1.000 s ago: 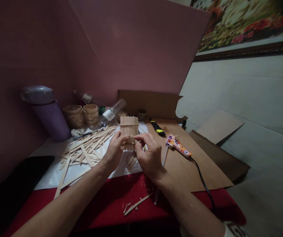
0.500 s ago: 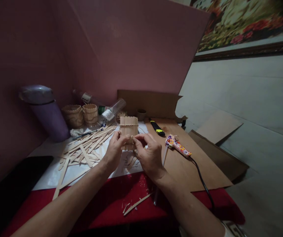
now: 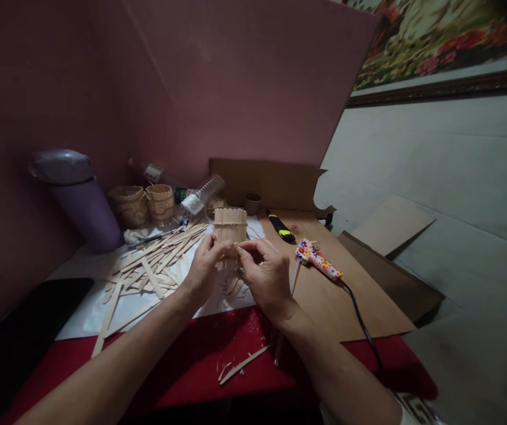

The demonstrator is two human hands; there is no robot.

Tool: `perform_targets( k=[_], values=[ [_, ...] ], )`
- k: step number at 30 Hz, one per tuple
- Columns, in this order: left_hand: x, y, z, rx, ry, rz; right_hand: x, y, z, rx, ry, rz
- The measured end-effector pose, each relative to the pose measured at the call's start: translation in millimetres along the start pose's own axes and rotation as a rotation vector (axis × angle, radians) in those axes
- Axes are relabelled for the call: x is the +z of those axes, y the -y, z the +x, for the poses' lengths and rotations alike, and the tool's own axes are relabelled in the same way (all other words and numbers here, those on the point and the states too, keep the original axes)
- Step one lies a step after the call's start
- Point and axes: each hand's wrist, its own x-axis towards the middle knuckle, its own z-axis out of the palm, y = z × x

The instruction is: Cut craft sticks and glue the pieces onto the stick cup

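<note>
1. Cup (image 3: pixel 231 234), made of flat sticks set side by side, is in front of me between my two hands, over the paper (image 3: pixel 78 310) on the table (image 3: pixel 164 381).
2. Its long axis runs up and down, along the sticks; the scalloped rim points up and the base points down toward me. Whether the base touches the paper, I cannot tell.
3. A twisted band (image 3: pixel 230 224) crosses the cup below the rim, square to that axis and above all my fingers.
4. My left hand (image 3: pixel 202 267) is clamped on the cup's left side, with the thumb lying across the lower front and the other fingers mostly hidden.
5. My right hand (image 3: pixel 265 273) comes in from the right, thumb and forefinger tips close together at the lower front, just beside my left thumb. What they may pinch is too small to tell.
6. So the cup's upper half rises clear of my fingers, while its lower half is partly covered by them.
7. To the left lie loose sticks (image 3: pixel 160 260), at many angles; to the right, on cardboard (image 3: pixel 350 304), the glue gun (image 3: pixel 319 261) and, farther back, the knife (image 3: pixel 281 228).
</note>
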Motion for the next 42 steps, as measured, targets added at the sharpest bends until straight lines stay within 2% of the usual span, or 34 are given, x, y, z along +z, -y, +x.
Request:
perform_targets(
  k=[14, 20, 27, 32, 35, 37, 42],
  values=[
    [-2, 5, 3, -0.056, 0.015, -0.018, -4, -2, 0, -0.162, 0.071, -0.119],
    [0, 8, 4, -0.087, -0.078, -0.079, -3, -1, 0, -0.122, 0.097, -0.088],
    [4, 1, 0, -0.238, -0.108, -0.155, -4, -1, 3, -0.055, 0.041, -0.015],
    [2, 6, 2, -0.155, -0.095, -0.158, -1, 0, 1, -0.083, 0.071, -0.069],
    [0, 10, 2, -0.096, -0.077, -0.132, 2, -1, 0, -0.027, 0.08, -0.073],
    [-1, 12, 2, -0.082, -0.062, -0.101, 3, -3, 1, 0.066, 0.096, -0.012],
    [-2, 10, 5, -0.047, -0.039, -0.099, 2, -14, 12, 0.334, 0.131, 0.31]
  ],
)
